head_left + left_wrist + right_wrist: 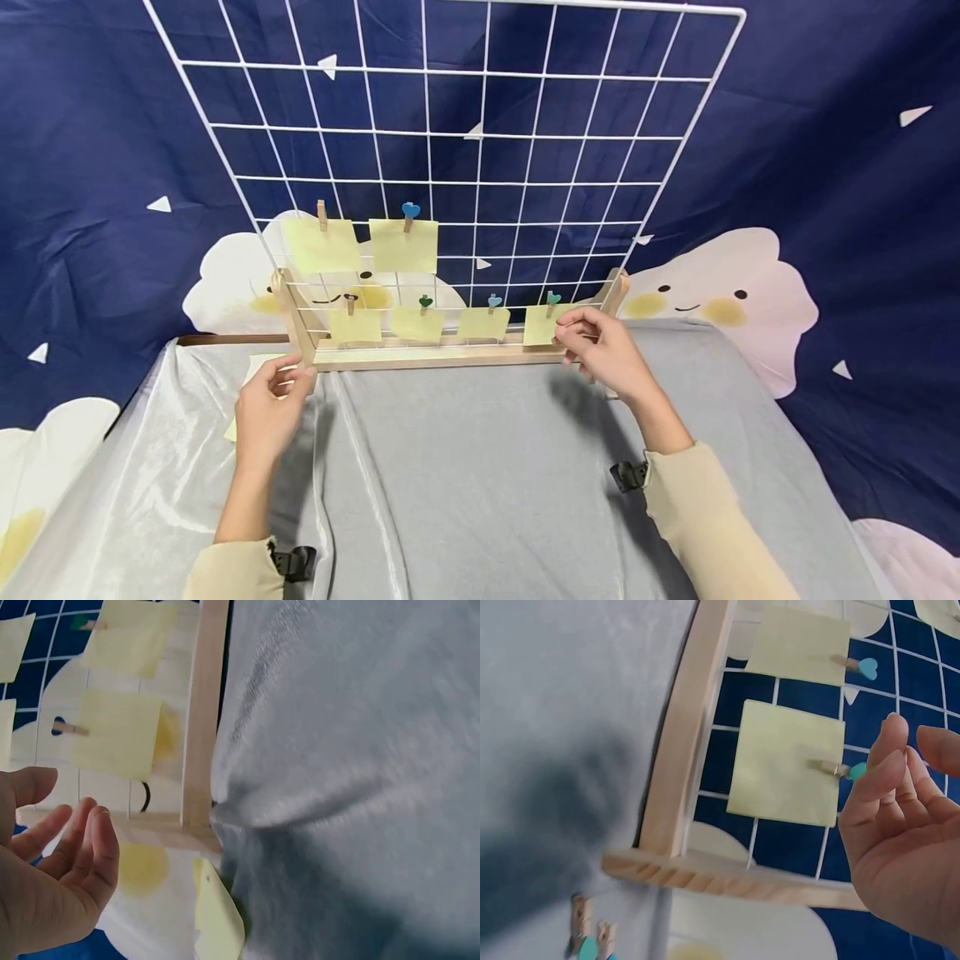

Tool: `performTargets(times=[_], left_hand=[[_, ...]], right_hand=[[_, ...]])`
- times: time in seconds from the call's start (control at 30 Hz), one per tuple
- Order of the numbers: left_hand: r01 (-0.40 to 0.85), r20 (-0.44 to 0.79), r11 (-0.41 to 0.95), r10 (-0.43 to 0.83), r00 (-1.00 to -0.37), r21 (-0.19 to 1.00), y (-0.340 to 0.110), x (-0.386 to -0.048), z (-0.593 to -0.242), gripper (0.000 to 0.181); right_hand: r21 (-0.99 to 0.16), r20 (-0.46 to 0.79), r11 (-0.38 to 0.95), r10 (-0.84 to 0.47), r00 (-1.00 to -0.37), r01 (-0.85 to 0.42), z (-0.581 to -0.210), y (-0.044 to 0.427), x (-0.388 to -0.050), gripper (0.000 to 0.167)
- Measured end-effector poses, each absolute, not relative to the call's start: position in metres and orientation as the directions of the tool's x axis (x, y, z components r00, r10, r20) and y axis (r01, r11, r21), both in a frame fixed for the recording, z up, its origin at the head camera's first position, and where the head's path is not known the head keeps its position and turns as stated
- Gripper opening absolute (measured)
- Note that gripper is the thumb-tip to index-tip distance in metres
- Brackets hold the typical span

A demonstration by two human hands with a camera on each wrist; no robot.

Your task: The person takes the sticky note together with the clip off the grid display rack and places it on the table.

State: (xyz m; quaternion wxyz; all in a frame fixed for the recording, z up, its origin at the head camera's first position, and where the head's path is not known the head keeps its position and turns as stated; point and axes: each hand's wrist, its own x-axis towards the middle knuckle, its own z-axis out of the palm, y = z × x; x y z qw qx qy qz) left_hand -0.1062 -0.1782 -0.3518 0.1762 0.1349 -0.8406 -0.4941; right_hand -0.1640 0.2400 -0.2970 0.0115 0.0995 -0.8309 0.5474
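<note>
A white wire grid (480, 136) stands in a wooden base (450, 357). Yellow notes hang on it from small clothespins, two in an upper row and several in a lower one. My right hand (607, 354) hovers by the rightmost lower note (538, 326), fingers loosely bent and holding nothing; the right wrist view shows it beside that note's teal heart clip (856, 771). Next to the left wooden post (297, 321), my left hand (266, 412) has its fingers bent and apart, with nothing between them in the left wrist view.
Loose yellow paper (217, 915) lies left of the base, partly behind my left hand in the head view. Two clothespins (582, 922) lie beyond the base's right end. Grey cloth (480, 483) covers the table; a dark blue curtain (810, 175) with clouds hangs behind.
</note>
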Motion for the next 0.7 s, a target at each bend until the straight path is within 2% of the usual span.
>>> performTargets(times=[0.43,0.7], left_hand=[[0.024,0.176,0.372,-0.38,-0.908,0.928,-0.17,-0.116,-0.343,0.042],[0.037,0.163,0.323,-0.372,-0.914,0.946,-0.162,-0.125,-0.33,0.051]], right_hand=[[-0.896,0.175,0.373,-0.199,-0.964,-0.24,-0.281,0.219,-0.174,0.03],[-0.884,0.268,0.325,-0.237,-0.934,-0.336,-0.266,0.2,-0.18,0.027]])
